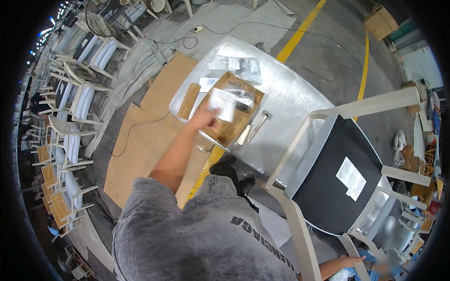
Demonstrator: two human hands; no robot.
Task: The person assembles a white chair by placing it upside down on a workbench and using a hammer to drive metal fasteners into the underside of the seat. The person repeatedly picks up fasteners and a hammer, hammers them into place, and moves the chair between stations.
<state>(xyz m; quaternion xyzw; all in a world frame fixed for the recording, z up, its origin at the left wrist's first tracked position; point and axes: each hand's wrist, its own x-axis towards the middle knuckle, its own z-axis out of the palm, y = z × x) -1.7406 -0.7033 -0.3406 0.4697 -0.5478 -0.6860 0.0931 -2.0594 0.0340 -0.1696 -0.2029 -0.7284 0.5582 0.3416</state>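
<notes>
My left hand point(207, 118) is closed on a clear plastic packet with a white printed sheet point(222, 105), blurred by motion. It is over an open cardboard box point(228, 132) that holds clear bags with dark pieces point(241, 95). Right of the box lie a hammer point(260, 125) and a tool with a pale handle point(244, 135). A pale-framed chair point(323, 187) is tipped over beside me, its black seat underside and white label showing. At the lower right, my right hand point(348, 262) lies across one of the chair's frame bars, fingers closed over it.
The box stands on a plastic-wrapped worktable point(290, 100), with more clear bags point(239, 65) behind it. Cardboard sheets point(136, 145) cover the floor at left. Rows of chairs point(79, 98) and a fan point(101, 21) stand farther left. Another person point(370, 264) is at lower right.
</notes>
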